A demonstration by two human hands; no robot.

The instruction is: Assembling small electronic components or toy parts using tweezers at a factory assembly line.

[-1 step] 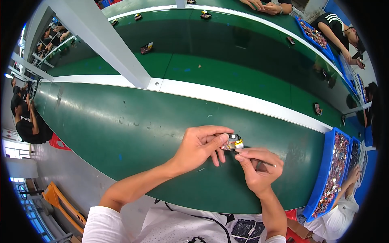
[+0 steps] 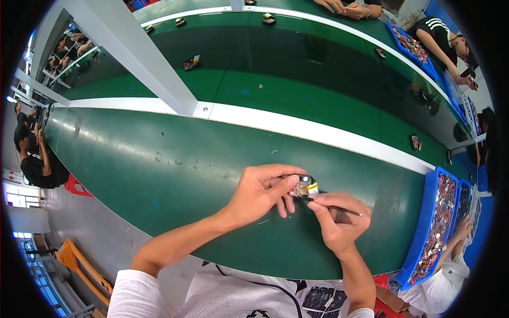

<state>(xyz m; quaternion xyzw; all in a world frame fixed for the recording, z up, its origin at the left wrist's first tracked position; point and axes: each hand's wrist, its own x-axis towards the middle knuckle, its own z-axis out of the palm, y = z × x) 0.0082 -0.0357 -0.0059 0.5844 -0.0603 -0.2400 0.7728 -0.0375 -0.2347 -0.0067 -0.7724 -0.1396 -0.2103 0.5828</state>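
Above the green bench, my left hand (image 2: 260,192) is closed on a small black electronic housing (image 2: 306,179), thumb and forefinger pinching its left side. The housing is open, showing fine wires and a silver part with yellow tape (image 2: 313,188). From the right, my right hand (image 2: 341,218) grips a slim dark rod-like tool (image 2: 344,211) between thumb and fingers. Its rear end points right; its working end reaches the housing's lower edge, where fingertips partly hide it. I cannot make out the tool's exact kind.
A blue tray (image 2: 421,238) full of small wired parts stands at the bench's right end. Beyond the white rail (image 2: 297,132), a green conveyor belt (image 2: 238,90) carries several similar housings. A white post (image 2: 132,58) rises at left. Other people work around the line.
The slim tool has tilted slightly in my right hand, and a little more of its shaft shows. My left hand and the housing stay in place.
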